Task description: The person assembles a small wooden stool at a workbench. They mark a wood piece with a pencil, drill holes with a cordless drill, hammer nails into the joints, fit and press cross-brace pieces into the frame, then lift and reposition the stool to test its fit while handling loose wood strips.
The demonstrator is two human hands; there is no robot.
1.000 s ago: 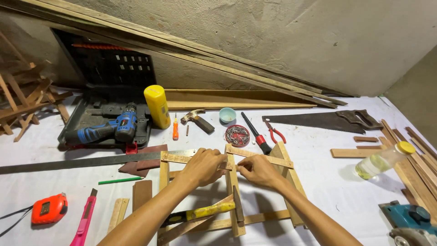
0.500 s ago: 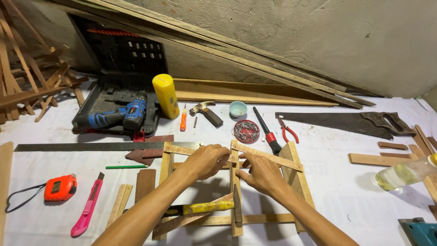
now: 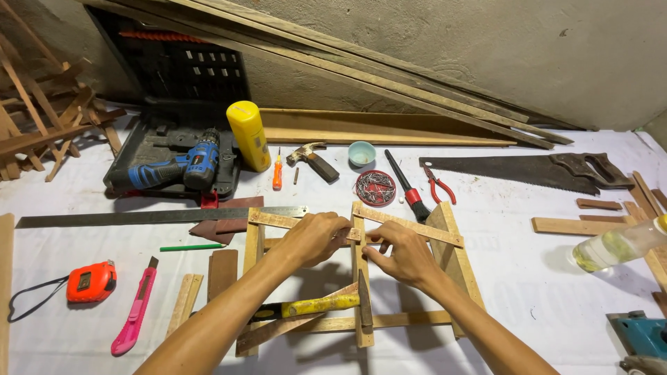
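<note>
While both hands are meeting at the middle of the workpiece, the fingers of the left hand (image 3: 316, 238) are curling down together over a short wooden crosspiece, and the fingers of the right hand (image 3: 404, 256) are pinching together just beside it, against the upright centre slat. Whether anything small is sitting between the right fingertips cannot be told. Both hands are pressing on a pale wooden frame of thin nailed slats (image 3: 410, 226), which is lying flat on a white-covered table (image 3: 528, 278), directly in front of the person. A hammer with a yellow handle (image 3: 316, 306) is lying across the lower part of the frame, its dark head resting against the centre slat.

Just beyond the frame, a long steel ruler (image 3: 139, 218) is stretching off to the left, and a round red tin of nails (image 3: 376, 188) is sitting near a wooden-handled claw hammer (image 3: 313, 160). Farther back, a blue cordless drill (image 3: 182, 167) is resting in an open black case beside a tall yellow bottle (image 3: 249, 135). To the right, a rusty handsaw (image 3: 528, 171) is lying flat. At the left edge, an orange tape measure (image 3: 91, 281) and a pink utility knife (image 3: 135, 312) are lying near each other.
</note>
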